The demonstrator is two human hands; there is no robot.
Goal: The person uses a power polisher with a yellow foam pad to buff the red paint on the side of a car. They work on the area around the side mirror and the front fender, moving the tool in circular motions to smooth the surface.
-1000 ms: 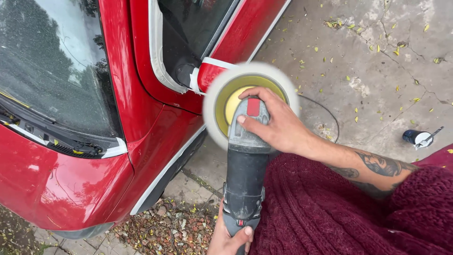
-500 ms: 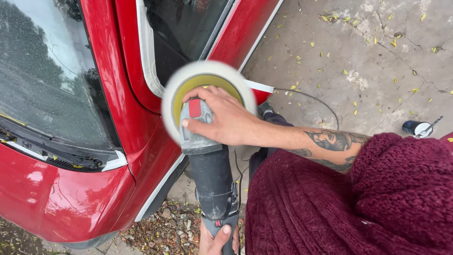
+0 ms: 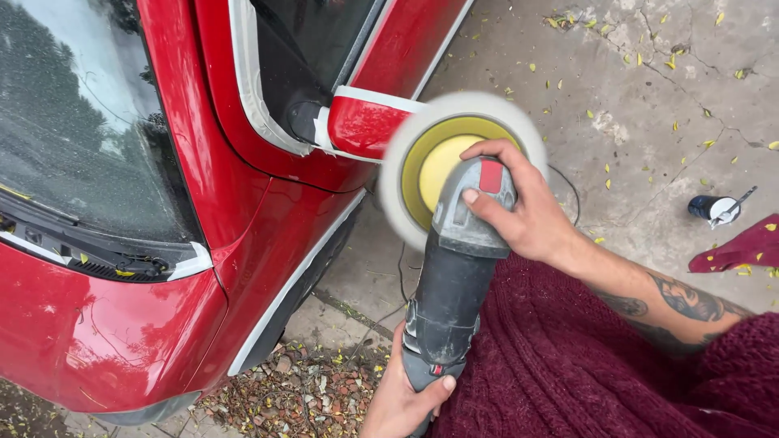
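Grasping a grey polisher (image 3: 454, 284), the right hand (image 3: 519, 211) clenches its head and the left hand (image 3: 402, 397) its tail, the white pad (image 3: 398, 178) touching the red car's side mirror (image 3: 361, 126).

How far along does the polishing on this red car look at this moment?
Done: the red car's front wing already shines. In hand: the right hand presses the head of the grey electric polisher, the left hand grips its rear, and the white foam pad sits at the taped red side mirror. Left: cannot tell how much paint remains unpolished.
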